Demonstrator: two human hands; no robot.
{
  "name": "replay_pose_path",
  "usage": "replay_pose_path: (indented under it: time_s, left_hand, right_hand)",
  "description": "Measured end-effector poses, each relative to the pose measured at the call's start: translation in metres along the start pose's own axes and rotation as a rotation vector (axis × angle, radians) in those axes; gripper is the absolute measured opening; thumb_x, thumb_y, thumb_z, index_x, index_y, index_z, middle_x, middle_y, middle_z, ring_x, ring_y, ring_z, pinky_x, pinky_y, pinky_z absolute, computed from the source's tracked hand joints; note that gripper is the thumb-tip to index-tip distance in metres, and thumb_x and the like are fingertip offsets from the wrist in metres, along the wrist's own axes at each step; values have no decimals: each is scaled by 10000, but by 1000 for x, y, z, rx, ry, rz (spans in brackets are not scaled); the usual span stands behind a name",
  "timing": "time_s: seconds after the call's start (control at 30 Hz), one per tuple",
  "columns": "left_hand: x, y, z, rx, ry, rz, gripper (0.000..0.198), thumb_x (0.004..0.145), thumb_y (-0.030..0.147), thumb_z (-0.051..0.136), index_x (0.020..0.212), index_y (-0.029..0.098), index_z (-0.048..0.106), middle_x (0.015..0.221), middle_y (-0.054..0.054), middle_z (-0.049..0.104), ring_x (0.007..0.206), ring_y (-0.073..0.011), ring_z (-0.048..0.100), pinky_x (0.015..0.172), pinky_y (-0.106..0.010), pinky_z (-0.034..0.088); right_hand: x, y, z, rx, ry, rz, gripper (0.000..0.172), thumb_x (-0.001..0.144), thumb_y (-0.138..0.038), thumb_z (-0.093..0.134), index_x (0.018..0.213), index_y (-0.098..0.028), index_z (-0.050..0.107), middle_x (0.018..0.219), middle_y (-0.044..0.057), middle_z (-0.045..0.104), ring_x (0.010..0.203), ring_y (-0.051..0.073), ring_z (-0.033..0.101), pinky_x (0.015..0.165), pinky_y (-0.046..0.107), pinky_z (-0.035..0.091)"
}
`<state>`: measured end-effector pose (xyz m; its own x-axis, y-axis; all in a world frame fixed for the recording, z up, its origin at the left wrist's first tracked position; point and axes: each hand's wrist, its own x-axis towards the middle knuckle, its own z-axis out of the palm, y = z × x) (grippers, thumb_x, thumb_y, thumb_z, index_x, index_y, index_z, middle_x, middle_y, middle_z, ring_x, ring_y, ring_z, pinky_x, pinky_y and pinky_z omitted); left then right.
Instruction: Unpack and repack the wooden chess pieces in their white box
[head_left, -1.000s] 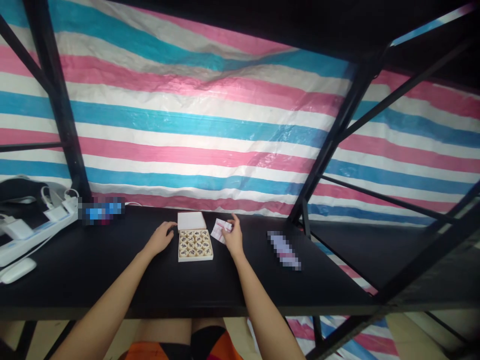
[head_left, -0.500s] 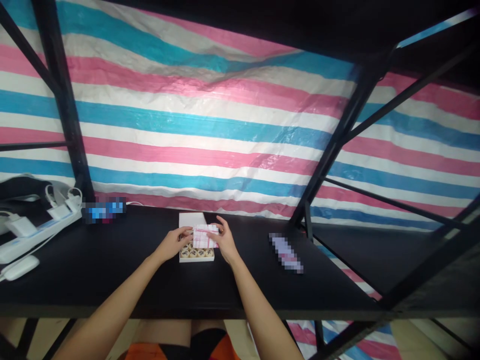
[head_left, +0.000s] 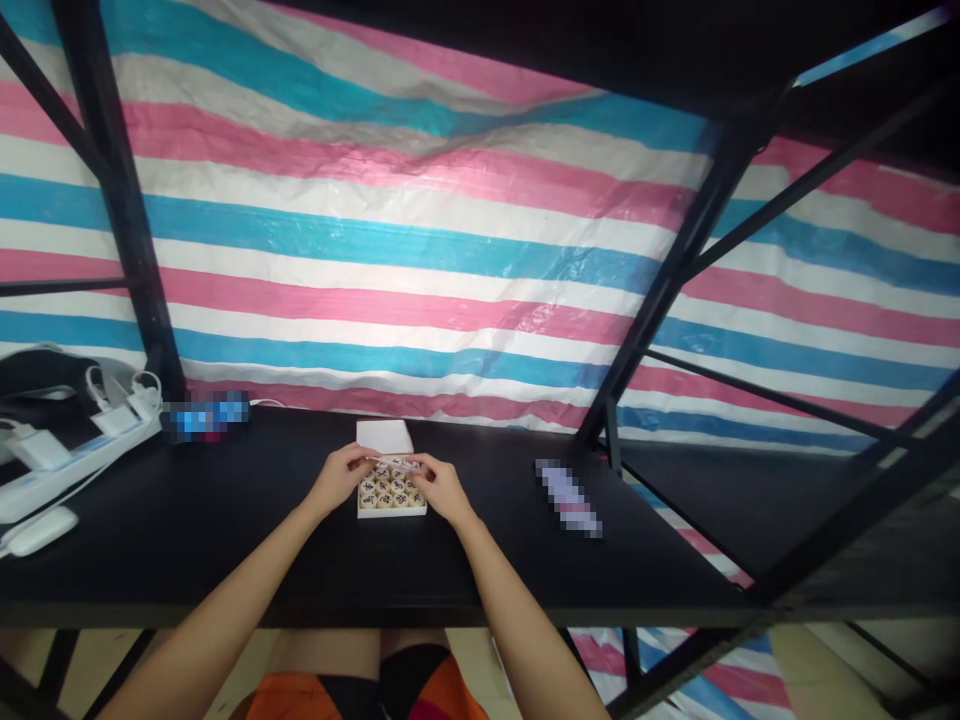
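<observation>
On the black desk stands a white box [head_left: 391, 514] with round Chinese chess pieces [head_left: 385, 487] in rows, dark characters on their pale faces. Its white lid [head_left: 384, 436] lies open at the back. Over the rear rows a thin folded white sheet with pink lines [head_left: 395, 464] shows almost edge-on. My left hand [head_left: 341, 482] pinches the sheet's left end. The right end is between the fingers of my right hand [head_left: 441, 486], above the box's right side. My fingers and the sheet cover part of the rear pieces.
At the left lie a white power strip [head_left: 90, 462] with plugs and cables, and a white rounded device [head_left: 43, 531]. A pixelated blue object [head_left: 206, 417] is farther back. To the right is a pixelated pale object [head_left: 568, 498]. Black metal posts [head_left: 660, 290] frame the desk before a striped sheet.
The pink-lined sheet was facing me and hid many pieces; now it is tipped nearly edge-on and more pieces show. My right hand has lowered and moved slightly left.
</observation>
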<state>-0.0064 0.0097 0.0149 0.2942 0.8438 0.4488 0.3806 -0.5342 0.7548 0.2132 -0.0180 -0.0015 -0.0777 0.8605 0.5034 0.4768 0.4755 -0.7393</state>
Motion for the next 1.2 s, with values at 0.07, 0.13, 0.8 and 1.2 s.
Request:
replay_pose_path:
  time_s: [0.07, 0.13, 0.8, 1.2]
  left_hand:
    - [-1, 3, 0, -31, -14, -7, 302, 802, 355, 532, 947, 167, 718, 816, -44, 709, 716, -176, 609, 684, -282, 485]
    - [-2, 6, 0, -62, -31, -19, 326, 819, 355, 504, 977, 160, 711, 826, -50, 722, 706, -178, 627, 655, -278, 495]
    - [-1, -6, 1, 218, -26, 86, 317, 862, 384, 501, 1055, 185, 654, 1005, -84, 638, 1000, -248, 560, 931, -407, 427]
    - [-8, 0, 5, 331, -223, 238, 276, 892, 389, 491, 980, 246, 710, 1143, -74, 638, 1131, -247, 541, 999, -395, 405]
  right_hand:
    - [-2, -2, 2, 11, -30, -27, 295, 772, -191, 518, 996, -214, 709, 621, -32, 621, 583, 132, 557, 648, 249, 477]
    - [-2, -2, 3, 23, -25, -55, 387, 741, -122, 460, 1034, -214, 697, 786, -4, 698, 700, 151, 620, 724, 265, 490]
    - [-1, 12, 4, -211, 19, -222, 826, 595, 75, 381, 1333, -282, 481, 1216, 73, 500, 1147, 205, 473, 1017, 384, 396]
    - [1, 24, 0, -264, 42, -235, 706, 641, 93, 407, 1224, -253, 607, 1419, 82, 399, 1304, 244, 365, 1067, 446, 349]
